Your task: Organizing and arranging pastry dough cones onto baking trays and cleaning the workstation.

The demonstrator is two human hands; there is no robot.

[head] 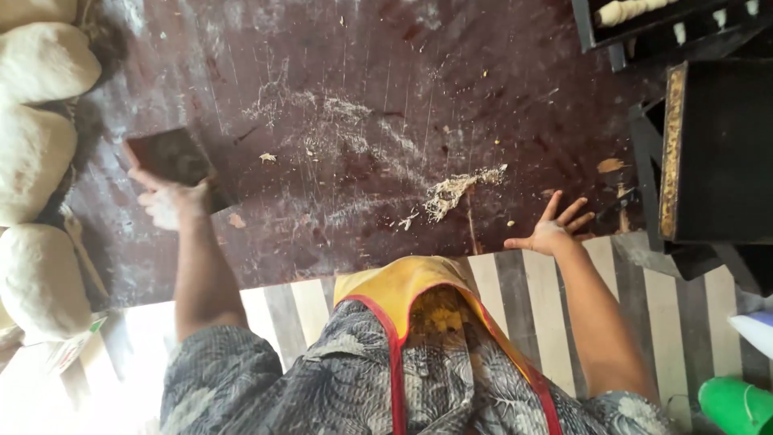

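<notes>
While left hand (169,201) grips scraper (171,155).

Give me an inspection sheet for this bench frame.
Surface: dark wooden table, scratched, dusted with flour.
Job's things: flat scraper in left hand; scraped dough scraps mid-table.
Clutter: dough lumps along the left edge; small crumbs scattered.
Hands: left grips scraper; right hand open, fingers spread on table edge.
Cables: nothing seen.
Surroundings: black trays at right, striped floor, green container.
</notes>
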